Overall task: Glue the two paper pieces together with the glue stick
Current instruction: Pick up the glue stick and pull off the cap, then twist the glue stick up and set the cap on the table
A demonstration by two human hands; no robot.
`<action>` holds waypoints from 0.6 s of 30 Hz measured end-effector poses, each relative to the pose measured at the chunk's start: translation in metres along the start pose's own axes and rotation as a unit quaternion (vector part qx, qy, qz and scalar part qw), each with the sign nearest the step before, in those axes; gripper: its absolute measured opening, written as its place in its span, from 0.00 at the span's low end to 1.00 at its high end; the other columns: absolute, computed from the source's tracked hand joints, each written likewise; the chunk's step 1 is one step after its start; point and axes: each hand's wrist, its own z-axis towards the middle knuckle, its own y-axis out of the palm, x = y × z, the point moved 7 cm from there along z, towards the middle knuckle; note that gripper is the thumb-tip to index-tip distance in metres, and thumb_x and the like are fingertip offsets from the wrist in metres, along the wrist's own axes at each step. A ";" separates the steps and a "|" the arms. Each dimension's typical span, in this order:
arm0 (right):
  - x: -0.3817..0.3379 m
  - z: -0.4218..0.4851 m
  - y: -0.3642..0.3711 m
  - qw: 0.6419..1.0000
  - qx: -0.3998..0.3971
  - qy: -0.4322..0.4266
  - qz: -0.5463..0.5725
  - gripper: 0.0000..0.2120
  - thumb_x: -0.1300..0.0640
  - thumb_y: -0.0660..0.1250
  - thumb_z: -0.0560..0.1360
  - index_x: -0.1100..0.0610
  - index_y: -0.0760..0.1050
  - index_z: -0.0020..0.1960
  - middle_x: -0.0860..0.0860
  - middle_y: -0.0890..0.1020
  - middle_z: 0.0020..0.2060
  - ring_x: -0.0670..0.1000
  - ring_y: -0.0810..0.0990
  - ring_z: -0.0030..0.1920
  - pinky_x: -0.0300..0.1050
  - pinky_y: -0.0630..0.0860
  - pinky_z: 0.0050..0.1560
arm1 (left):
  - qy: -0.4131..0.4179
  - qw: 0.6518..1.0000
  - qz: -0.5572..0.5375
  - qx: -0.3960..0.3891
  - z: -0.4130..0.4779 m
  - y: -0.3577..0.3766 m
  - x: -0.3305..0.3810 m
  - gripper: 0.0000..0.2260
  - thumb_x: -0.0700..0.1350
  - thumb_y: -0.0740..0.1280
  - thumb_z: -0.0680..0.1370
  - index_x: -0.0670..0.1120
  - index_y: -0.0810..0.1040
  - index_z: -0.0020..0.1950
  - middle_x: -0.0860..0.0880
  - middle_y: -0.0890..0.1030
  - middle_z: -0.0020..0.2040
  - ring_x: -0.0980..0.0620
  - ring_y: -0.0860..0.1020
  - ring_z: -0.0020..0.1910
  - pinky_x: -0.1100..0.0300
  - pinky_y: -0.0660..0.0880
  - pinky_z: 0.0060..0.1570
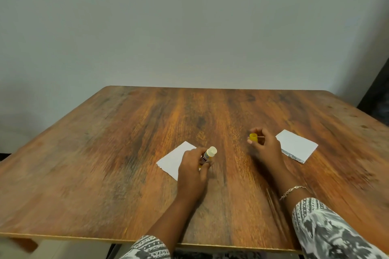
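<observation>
My left hand (192,171) grips the uncapped glue stick (208,154), its white tip pointing up and to the right. Under that hand lies a white paper piece (175,159), partly covered by my fingers. My right hand (266,146) pinches the yellow cap (253,137) just above the table, apart from the stick. A second white paper piece (296,145) lies flat to the right of my right hand, with a grey printed strip along its near edge.
The wooden table (126,143) backs onto a pale wall. Its front edge runs along the bottom of the view. A dark object (379,94) stands past the table's right corner. A bracelet (293,191) hangs on my right wrist.
</observation>
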 end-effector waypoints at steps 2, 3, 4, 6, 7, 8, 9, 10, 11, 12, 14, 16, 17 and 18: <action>0.007 0.004 0.003 0.999 -0.020 0.001 -0.026 0.11 0.65 0.68 0.71 0.58 0.76 0.53 0.55 0.79 0.54 0.50 0.74 0.52 0.44 0.70 0.52 | -0.003 1.000 -0.010 0.009 0.001 -0.001 -0.001 0.07 0.37 0.70 0.71 0.45 0.76 0.47 0.52 0.77 0.44 0.51 0.75 0.43 0.60 0.71 0.42; 0.010 0.005 0.005 0.999 -0.028 0.000 -0.041 0.11 0.66 0.69 0.71 0.58 0.77 0.52 0.55 0.80 0.55 0.50 0.74 0.52 0.44 0.69 0.53 | -0.007 1.000 -0.018 0.015 0.001 -0.002 -0.002 0.08 0.38 0.71 0.71 0.46 0.76 0.46 0.53 0.77 0.43 0.53 0.75 0.42 0.60 0.71 0.42; 0.014 0.006 0.007 0.998 -0.033 0.003 -0.052 0.11 0.66 0.69 0.70 0.58 0.78 0.51 0.56 0.80 0.55 0.52 0.75 0.53 0.44 0.69 0.53 | -0.012 0.999 -0.027 0.021 0.001 -0.003 -0.003 0.08 0.39 0.71 0.71 0.48 0.75 0.45 0.55 0.76 0.42 0.57 0.74 0.41 0.62 0.72 0.41; 0.020 0.006 0.009 0.997 -0.035 0.011 -0.068 0.10 0.66 0.70 0.69 0.58 0.78 0.50 0.56 0.81 0.54 0.55 0.76 0.55 0.44 0.69 0.52 | -0.022 0.999 -0.039 0.028 0.002 -0.004 -0.005 0.11 0.40 0.72 0.71 0.52 0.74 0.45 0.61 0.74 0.41 0.61 0.74 0.41 0.67 0.71 0.41; 0.022 0.006 0.010 0.997 -0.036 0.012 -0.072 0.10 0.66 0.70 0.69 0.58 0.78 0.49 0.57 0.81 0.53 0.56 0.76 0.56 0.44 0.69 0.52 | -0.025 0.998 -0.041 0.029 0.002 -0.004 -0.006 0.11 0.40 0.72 0.71 0.53 0.73 0.45 0.63 0.74 0.41 0.63 0.74 0.41 0.68 0.70 0.41; 0.022 0.007 0.011 0.996 -0.038 0.012 -0.076 0.11 0.66 0.70 0.69 0.58 0.78 0.49 0.57 0.81 0.53 0.57 0.76 0.56 0.44 0.69 0.52 | -0.027 0.998 -0.042 0.030 0.002 -0.004 -0.007 0.11 0.40 0.72 0.71 0.53 0.73 0.46 0.64 0.73 0.41 0.64 0.74 0.41 0.69 0.70 0.41; 0.023 0.007 0.013 0.996 -0.039 0.010 -0.082 0.11 0.66 0.71 0.69 0.58 0.78 0.50 0.57 0.81 0.53 0.56 0.76 0.56 0.44 0.69 0.52 | -0.028 0.998 -0.040 0.031 0.002 -0.004 -0.008 0.11 0.40 0.72 0.71 0.52 0.74 0.46 0.63 0.73 0.42 0.64 0.74 0.41 0.69 0.70 0.41; 0.023 0.007 0.015 0.995 -0.039 0.006 -0.093 0.11 0.66 0.71 0.69 0.58 0.78 0.50 0.57 0.81 0.54 0.56 0.76 0.56 0.44 0.69 0.52 | -0.031 0.998 -0.037 0.032 0.002 -0.003 -0.009 0.10 0.40 0.72 0.70 0.50 0.75 0.47 0.61 0.74 0.43 0.65 0.73 0.41 0.70 0.70 0.42; 0.023 0.006 0.016 0.994 -0.037 0.001 -0.104 0.11 0.66 0.71 0.69 0.58 0.78 0.51 0.57 0.80 0.54 0.55 0.76 0.56 0.44 0.69 0.51 | -0.034 0.998 -0.035 0.034 0.002 -0.003 -0.011 0.10 0.40 0.72 0.70 0.48 0.76 0.48 0.59 0.75 0.43 0.65 0.73 0.41 0.70 0.69 0.42; 0.023 0.005 0.017 0.993 -0.036 -0.003 -0.112 0.12 0.66 0.70 0.69 0.58 0.78 0.51 0.57 0.80 0.55 0.55 0.75 0.55 0.43 0.68 0.51 | -0.039 0.998 -0.036 0.036 0.002 -0.003 -0.012 0.10 0.40 0.72 0.71 0.48 0.76 0.48 0.58 0.75 0.44 0.65 0.73 0.41 0.71 0.69 0.42; 0.021 0.004 0.017 0.992 -0.040 -0.004 -0.119 0.13 0.65 0.70 0.69 0.59 0.77 0.53 0.57 0.79 0.56 0.56 0.75 0.57 0.43 0.68 0.51 | -0.047 0.997 -0.044 0.041 0.002 -0.004 -0.014 0.10 0.39 0.72 0.70 0.47 0.77 0.49 0.58 0.76 0.44 0.66 0.73 0.42 0.71 0.68 0.43; 0.016 0.002 0.016 0.992 -0.045 -0.008 -0.120 0.17 0.63 0.71 0.69 0.59 0.75 0.57 0.57 0.77 0.59 0.57 0.75 0.58 0.44 0.69 0.52 | -0.052 0.997 -0.049 0.043 0.002 -0.005 -0.015 0.10 0.39 0.72 0.70 0.47 0.77 0.49 0.60 0.76 0.43 0.66 0.74 0.42 0.71 0.69 0.44; 0.012 -0.001 0.015 0.992 -0.034 -0.014 -0.118 0.19 0.62 0.71 0.69 0.58 0.74 0.59 0.57 0.76 0.60 0.57 0.75 0.58 0.46 0.70 0.53 | -0.051 0.997 -0.049 0.044 0.002 -0.005 -0.015 0.10 0.39 0.72 0.70 0.47 0.77 0.49 0.61 0.76 0.42 0.66 0.74 0.42 0.70 0.70 0.43; 0.005 -0.007 0.014 0.994 -0.015 -0.027 -0.109 0.19 0.60 0.71 0.70 0.57 0.74 0.59 0.56 0.75 0.60 0.56 0.75 0.58 0.47 0.72 0.54 | -0.049 0.997 -0.049 0.043 0.001 -0.005 -0.014 0.09 0.39 0.72 0.70 0.47 0.77 0.48 0.62 0.75 0.42 0.66 0.74 0.41 0.70 0.70 0.43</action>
